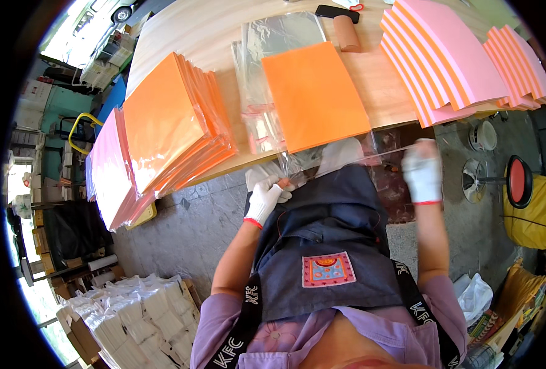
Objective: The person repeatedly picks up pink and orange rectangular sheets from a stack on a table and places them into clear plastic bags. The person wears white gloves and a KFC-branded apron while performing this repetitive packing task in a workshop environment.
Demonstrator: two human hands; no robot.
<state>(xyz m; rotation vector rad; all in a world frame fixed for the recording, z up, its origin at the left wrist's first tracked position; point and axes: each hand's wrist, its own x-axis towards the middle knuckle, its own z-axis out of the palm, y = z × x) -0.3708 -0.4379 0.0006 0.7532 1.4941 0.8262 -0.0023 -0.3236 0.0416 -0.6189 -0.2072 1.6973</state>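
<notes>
An orange paper stack lies in front of me at the table's edge, in what looks like a clear plastic bag whose loose end hangs over the edge. My left hand, in a white glove with a red cuff, pinches that loose end at its left corner. Off the right corner, my right hand, gloved alike and blurred by motion, has its fingers closed on a thin clear strip that stretches back toward the bag. More flat clear bags lie under and behind the orange stack.
Bagged orange packs and bagged pink packs overlap at the left of the wooden table. Pink and orange paper piles stand at the right. A brown block and a black phone lie behind. Wrapped bundles stand on the floor.
</notes>
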